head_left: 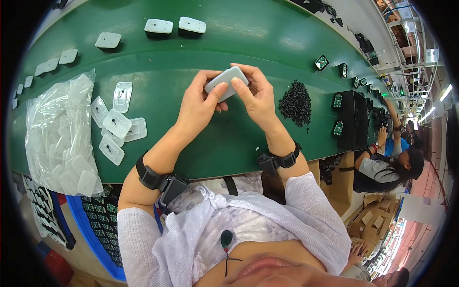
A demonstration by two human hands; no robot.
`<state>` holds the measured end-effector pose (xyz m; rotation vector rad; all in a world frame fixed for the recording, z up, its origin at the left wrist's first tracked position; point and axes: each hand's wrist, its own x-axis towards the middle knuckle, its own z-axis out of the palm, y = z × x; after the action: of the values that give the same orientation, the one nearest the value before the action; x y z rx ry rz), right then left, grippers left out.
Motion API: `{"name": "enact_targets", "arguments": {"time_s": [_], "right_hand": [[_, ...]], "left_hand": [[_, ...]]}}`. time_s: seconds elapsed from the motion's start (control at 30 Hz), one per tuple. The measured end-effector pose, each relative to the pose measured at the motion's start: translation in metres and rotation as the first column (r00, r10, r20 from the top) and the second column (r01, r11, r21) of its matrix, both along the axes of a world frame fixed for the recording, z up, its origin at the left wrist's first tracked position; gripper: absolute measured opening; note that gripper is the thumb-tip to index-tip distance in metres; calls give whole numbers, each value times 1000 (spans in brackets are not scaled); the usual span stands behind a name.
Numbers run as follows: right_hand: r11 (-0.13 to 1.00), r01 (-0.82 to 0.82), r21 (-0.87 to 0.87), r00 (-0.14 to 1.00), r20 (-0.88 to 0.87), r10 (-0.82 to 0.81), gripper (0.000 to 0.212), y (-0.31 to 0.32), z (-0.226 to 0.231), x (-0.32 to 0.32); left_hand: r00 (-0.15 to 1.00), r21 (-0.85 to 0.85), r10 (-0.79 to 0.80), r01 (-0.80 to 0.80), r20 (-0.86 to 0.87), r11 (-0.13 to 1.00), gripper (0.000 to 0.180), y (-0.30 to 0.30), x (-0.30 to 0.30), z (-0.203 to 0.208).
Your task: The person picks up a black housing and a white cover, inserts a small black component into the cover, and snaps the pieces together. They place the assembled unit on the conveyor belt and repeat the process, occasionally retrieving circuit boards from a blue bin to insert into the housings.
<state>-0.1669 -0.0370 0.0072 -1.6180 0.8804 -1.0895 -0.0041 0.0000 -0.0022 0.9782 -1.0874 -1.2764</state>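
Over the green bench, a white rectangular plastic casing [224,82] with rounded corners is gripped from both sides. My left hand [200,98] wraps its left end, thumb pressed on the top face. At the other end, my right hand [256,95] curls its fingers round the far edge, with the thumb also on top. The underside of the casing is hidden by the fingers. To the left lies a loose group of white plastic covers [116,123]. A heap of small black parts [295,104] is spread to the right of my right hand.
A clear bag of white covers [62,134] lies at the left. Assembled white-topped units [159,27] line the bench's far side. On the right stand a black box [353,117] and circuit boards [337,100]. A blue tray [91,234] sits below the bench; a co-worker [389,165] works at right.
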Motion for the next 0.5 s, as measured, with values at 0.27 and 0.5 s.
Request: {"name": "enact_targets", "arguments": {"time_s": [0.27, 0.5], "right_hand": [[984, -85, 159, 991, 116, 67, 40, -1, 2, 1], [982, -90, 168, 995, -23, 95, 38, -5, 0, -6]], "left_hand": [[999, 120, -27, 32, -42, 992, 30, -2, 7, 0], [991, 62, -52, 45, 123, 997, 30, 2, 2, 3]]}}
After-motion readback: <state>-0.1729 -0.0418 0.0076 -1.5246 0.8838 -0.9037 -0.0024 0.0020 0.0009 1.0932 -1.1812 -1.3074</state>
